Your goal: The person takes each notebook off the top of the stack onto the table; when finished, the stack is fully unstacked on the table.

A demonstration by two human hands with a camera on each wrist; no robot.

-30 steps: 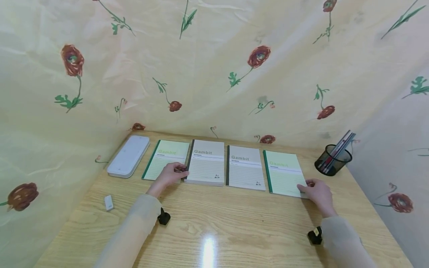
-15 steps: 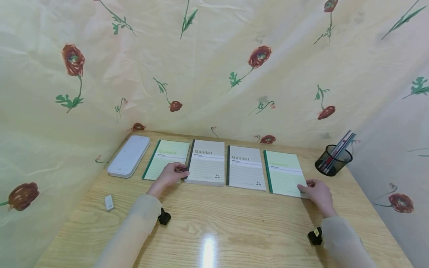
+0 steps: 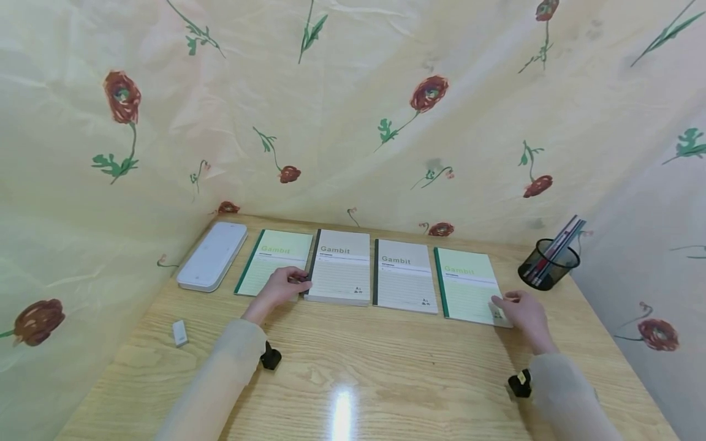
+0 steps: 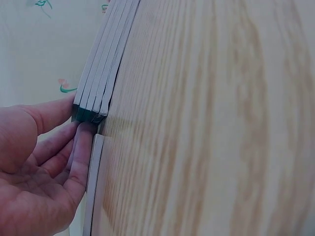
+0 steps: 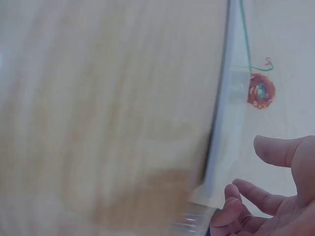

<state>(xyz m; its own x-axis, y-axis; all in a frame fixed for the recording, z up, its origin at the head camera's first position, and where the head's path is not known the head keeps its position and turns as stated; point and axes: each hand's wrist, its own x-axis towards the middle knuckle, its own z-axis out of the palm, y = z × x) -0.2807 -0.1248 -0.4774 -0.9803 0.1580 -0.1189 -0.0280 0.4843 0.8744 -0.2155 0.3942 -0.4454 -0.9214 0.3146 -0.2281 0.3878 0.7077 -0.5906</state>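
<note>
Four-sided notebooks marked "Gambit" lie in a row in the head view. My left hand (image 3: 276,289) pinches the near-left corner of a thick stack of black-spined notebooks (image 3: 343,266). In the left wrist view, the thumb of that hand (image 4: 34,172) lies on the stack's top (image 4: 101,64), the fingers by its spine end. Under that hand is a green-spined notebook (image 3: 276,269). At the row's right end, my right hand (image 3: 526,315) hovers by the near-right corner of another green-spined notebook (image 3: 469,285). The right wrist view shows this hand (image 5: 288,211) with thumb and fingers spread apart, holding nothing.
One more black-spined notebook (image 3: 405,275) lies between the stack and the right-hand notebook. A white case (image 3: 212,257) stands at the back left, with an eraser-like white block (image 3: 179,334) nearer. At the right is a black mesh pen holder (image 3: 548,266) with pens. Floral cloth hangs behind.
My right thumb and fingers have let go of the right-hand notebook's corner and lifted slightly off it. My left hand and the notebooks have stayed in place.
</note>
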